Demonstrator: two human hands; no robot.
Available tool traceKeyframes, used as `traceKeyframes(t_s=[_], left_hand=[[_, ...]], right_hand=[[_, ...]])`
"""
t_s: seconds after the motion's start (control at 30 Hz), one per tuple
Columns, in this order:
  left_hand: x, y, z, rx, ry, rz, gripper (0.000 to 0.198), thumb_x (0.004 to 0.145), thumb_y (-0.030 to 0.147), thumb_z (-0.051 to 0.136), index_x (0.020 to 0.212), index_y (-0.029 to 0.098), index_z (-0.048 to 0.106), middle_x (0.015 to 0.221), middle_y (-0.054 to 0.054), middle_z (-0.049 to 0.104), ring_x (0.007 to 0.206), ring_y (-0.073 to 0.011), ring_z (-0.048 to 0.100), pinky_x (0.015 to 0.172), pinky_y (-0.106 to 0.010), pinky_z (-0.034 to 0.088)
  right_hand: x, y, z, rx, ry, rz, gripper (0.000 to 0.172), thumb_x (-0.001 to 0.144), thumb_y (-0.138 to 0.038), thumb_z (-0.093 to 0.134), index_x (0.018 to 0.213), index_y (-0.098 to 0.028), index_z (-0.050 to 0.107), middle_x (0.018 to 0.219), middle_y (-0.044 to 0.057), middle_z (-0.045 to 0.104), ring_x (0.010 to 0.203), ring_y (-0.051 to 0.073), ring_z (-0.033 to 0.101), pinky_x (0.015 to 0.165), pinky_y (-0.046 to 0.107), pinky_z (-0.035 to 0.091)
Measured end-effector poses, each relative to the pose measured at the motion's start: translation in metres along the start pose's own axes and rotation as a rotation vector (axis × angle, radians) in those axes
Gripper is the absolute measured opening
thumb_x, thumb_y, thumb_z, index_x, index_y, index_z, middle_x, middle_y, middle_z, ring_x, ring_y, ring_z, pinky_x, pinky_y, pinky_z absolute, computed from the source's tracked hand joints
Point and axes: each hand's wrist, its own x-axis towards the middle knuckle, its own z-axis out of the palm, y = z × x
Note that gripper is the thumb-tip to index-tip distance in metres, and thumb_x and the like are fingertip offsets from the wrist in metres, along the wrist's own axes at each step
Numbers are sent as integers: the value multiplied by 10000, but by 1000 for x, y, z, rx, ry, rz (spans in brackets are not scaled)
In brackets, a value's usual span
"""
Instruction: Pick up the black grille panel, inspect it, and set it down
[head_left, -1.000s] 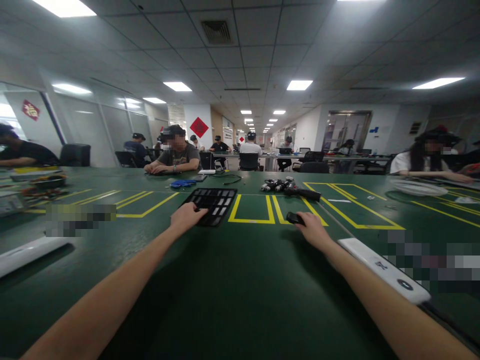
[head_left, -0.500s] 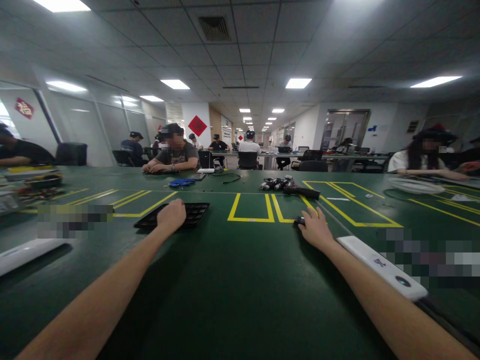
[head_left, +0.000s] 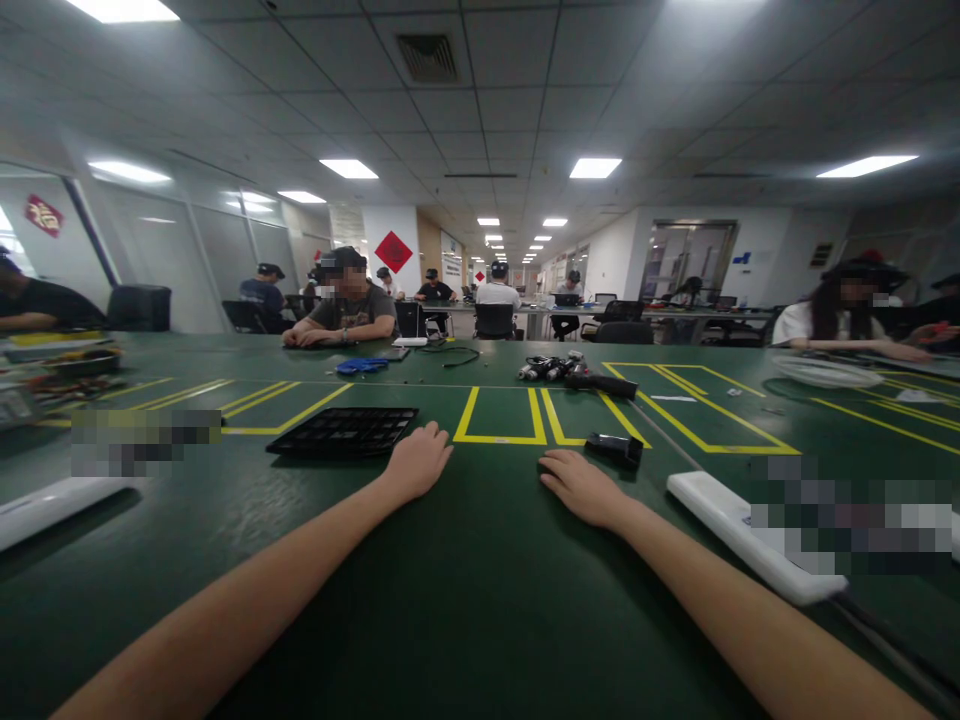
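My left hand (head_left: 418, 462) rests palm down on the green table, just right of a black compartment tray (head_left: 341, 430), holding nothing I can see. Its fingers are loosely extended. My right hand (head_left: 581, 487) also lies on the table, fingers stretched towards the left, with nothing visible in it. Beyond it to the right lies a small shiny black packet-like object (head_left: 613, 449), apart from the fingers. What it is exactly, I cannot tell. The tray lies flat, with a grid of dark cells.
White power strips lie at right (head_left: 750, 535) and left (head_left: 64, 508). Yellow tape outlines (head_left: 499, 440) mark the table. Further back are a bundle of dark cables and metal parts (head_left: 553, 367) and a blue item (head_left: 363, 366). A person (head_left: 360, 305) sits across the table.
My left hand has left the tray and moved right onto the table. My right hand has let go of the black object and moved left. The tray and black object stay put.
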Motion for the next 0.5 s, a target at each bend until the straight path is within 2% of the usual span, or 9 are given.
traceKeyframes(t_s=[0.1, 0.2, 0.3, 0.4, 0.5], left_hand=[[-10, 19, -6, -102, 31, 110, 366, 864, 389, 359, 1052, 150, 562, 1098, -124, 528, 1011, -240, 477, 862, -360, 369], [-19, 39, -6, -269, -89, 314, 446, 852, 466, 373, 1174, 189, 508, 1227, -94, 486, 1118, -234, 431, 948, -374, 322], [-23, 47, -5, -328, -168, 414, 444, 860, 471, 358, 1185, 208, 510, 1236, -82, 492, 1129, -229, 437, 959, -377, 318], [-21, 45, -3, -290, -98, 353, 389, 883, 407, 336, 1143, 185, 523, 1172, -88, 521, 1074, -211, 472, 923, -352, 356], [-13, 36, -2, -132, 54, 204, 331, 884, 341, 350, 1089, 144, 520, 1089, -108, 535, 995, -208, 504, 869, -341, 390]], right_hand=[[2, 11, -10, -98, 118, 43, 408, 879, -328, 351, 1194, -140, 531, 1259, 127, 509, 1205, 261, 402, 1011, 436, 317], [1, 32, -17, -252, 227, 206, 427, 863, -264, 364, 1248, -112, 468, 1322, 135, 445, 1265, 295, 304, 1032, 479, 246], [-5, 51, -17, -355, 192, 378, 434, 849, -262, 388, 1248, -108, 461, 1337, 141, 423, 1254, 326, 299, 1006, 508, 251], [-11, 62, -14, -344, 79, 460, 392, 840, -262, 402, 1189, -119, 508, 1253, 144, 501, 1185, 312, 379, 941, 476, 328], [-13, 63, -12, -346, 54, 470, 377, 844, -267, 394, 1171, -125, 515, 1198, 142, 537, 1157, 298, 400, 910, 443, 351]])
